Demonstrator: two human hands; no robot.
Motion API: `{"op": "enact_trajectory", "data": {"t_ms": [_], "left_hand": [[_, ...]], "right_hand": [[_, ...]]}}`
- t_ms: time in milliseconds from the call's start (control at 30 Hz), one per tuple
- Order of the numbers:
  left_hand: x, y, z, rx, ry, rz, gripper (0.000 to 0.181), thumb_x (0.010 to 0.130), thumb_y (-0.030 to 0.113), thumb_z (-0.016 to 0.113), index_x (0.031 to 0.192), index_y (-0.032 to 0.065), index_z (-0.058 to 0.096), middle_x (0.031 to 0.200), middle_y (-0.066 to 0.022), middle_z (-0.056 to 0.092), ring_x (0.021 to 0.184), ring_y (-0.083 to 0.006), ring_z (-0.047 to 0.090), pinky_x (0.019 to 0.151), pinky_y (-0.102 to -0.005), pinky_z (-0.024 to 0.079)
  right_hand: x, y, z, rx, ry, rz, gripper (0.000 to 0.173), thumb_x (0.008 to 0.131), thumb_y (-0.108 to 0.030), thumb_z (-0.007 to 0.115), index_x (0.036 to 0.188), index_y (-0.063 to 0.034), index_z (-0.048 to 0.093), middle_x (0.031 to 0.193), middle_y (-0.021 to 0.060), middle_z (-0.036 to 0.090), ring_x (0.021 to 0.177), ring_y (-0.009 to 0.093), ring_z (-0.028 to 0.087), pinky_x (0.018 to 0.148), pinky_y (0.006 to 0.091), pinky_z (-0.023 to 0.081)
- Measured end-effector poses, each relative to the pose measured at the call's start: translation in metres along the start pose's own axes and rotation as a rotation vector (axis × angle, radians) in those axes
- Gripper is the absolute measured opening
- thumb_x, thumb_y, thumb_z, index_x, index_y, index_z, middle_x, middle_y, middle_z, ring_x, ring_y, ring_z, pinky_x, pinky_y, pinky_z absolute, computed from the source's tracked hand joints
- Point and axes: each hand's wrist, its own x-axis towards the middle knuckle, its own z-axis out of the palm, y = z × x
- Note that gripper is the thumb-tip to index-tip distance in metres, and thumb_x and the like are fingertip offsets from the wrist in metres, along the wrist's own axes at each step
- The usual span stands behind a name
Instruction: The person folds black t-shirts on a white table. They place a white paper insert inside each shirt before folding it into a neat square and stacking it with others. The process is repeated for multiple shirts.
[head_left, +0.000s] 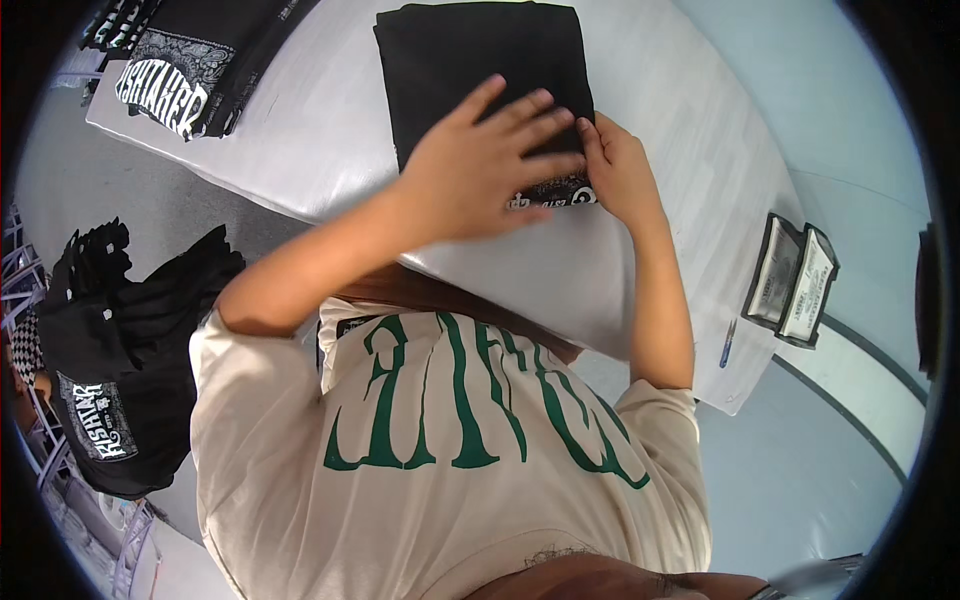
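Observation:
A folded black fabric garment (480, 45) lies on the pale table in front of me, with a white and grey print showing at its near edge. My left hand (484, 169) is spread over its near part, palm down and fingers apart, slightly blurred; whether it touches the cloth is unclear. At the garment's right edge, my right hand (619, 169) pinches the cloth, its thumb on top and its other fingers partly hidden.
Printed black garments (184, 82) lie at the table's far left corner. More black garments (127, 330) are heaped left of me, beside a partly visible person. Near the table's right edge are small scissors or snips with a blue handle (726, 352) and a black-framed holder (793, 281).

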Motion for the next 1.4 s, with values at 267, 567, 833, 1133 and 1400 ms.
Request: {"op": "enact_trajectory", "data": {"t_ms": [267,567,833,1133,1400], "left_hand": [[0.009,-0.059,-0.003,0.136,0.048,-0.135,0.058,0.099,0.061,0.06,0.15,0.0345,0.06,0.164,-0.0051,0.047,0.156,-0.0265,0.037,0.128,-0.0591,0.02],[-0.016,-0.127,0.021,0.072,0.222,-0.448,0.054,0.106,0.052,0.052,0.154,0.0277,0.056,0.166,-0.0027,0.045,0.156,-0.0244,0.036,0.128,-0.0572,0.02],[-0.022,-0.132,0.016,0.107,0.265,-1.01,0.05,0.1,0.047,0.064,0.123,0.0031,0.069,0.129,-0.0219,0.063,0.123,-0.0419,0.054,0.106,-0.0548,0.035],[-0.009,-0.156,-0.014,-0.863,0.435,-1.027,0.03,0.098,0.029,0.074,0.113,0.0037,0.068,0.096,-0.0025,0.068,0.083,-0.0119,0.059,0.074,-0.0273,0.042],[0.016,-0.062,-0.146,-0.924,0.771,-0.444,0.04,0.094,-0.002,0.073,0.13,0.0015,0.055,0.098,-0.0028,0.07,0.077,-0.005,0.062,0.066,-0.0196,0.05]], "right_hand": [[0.002,-0.035,0.019,-0.598,0.589,-0.55,0.05,0.102,-0.038,0.067,0.139,-0.0053,0.059,0.094,0.0178,0.076,0.096,0.035,0.076,0.086,0.0434,0.058],[0.105,0.016,0.049,-0.575,0.284,-0.333,0.062,0.107,-0.06,0.046,0.163,-0.0355,0.04,0.166,0.0204,0.038,0.156,0.039,0.032,0.125,0.0592,0.017],[0.119,-0.021,0.012,-0.168,0.31,-0.029,0.044,0.093,-0.029,0.077,0.133,-0.0116,0.073,0.085,0.0136,0.074,0.074,0.028,0.071,0.076,0.0371,0.059],[0.131,-0.006,-0.031,0.741,-0.113,0.221,0.024,0.096,-0.022,0.078,0.109,-0.0027,0.073,0.067,-0.0075,0.049,0.054,0.003,0.038,0.047,0.024,0.029],[0.044,-0.074,-0.127,0.496,0.14,-0.202,0.034,0.104,-0.025,0.067,0.128,-0.001,0.066,0.092,0.0045,0.072,0.074,0.011,0.065,0.064,0.0271,0.053]]}}
